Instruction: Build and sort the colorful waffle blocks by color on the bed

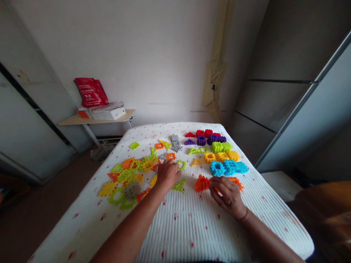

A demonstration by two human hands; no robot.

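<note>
My left hand [167, 174] reaches into a scattered heap of flat plastic building pieces [128, 175], fingers curled down over pieces near an orange square piece [170, 156]; what it grips is hidden. My right hand [227, 193] is pinched on an orange built block [202, 183], with another orange piece [236, 182] just behind it. Behind them stand finished cubes in rows: blue cubes [229, 167], yellow cubes [222, 156], green cubes [221, 147], purple cubes [211, 139] and red cubes [204, 133].
All lies on a white ribbed cover with red specks [186, 223]. A small side table [95, 118] with a red bag [91, 92] and white box stands at the back left. Grey cabinet panels flank both sides.
</note>
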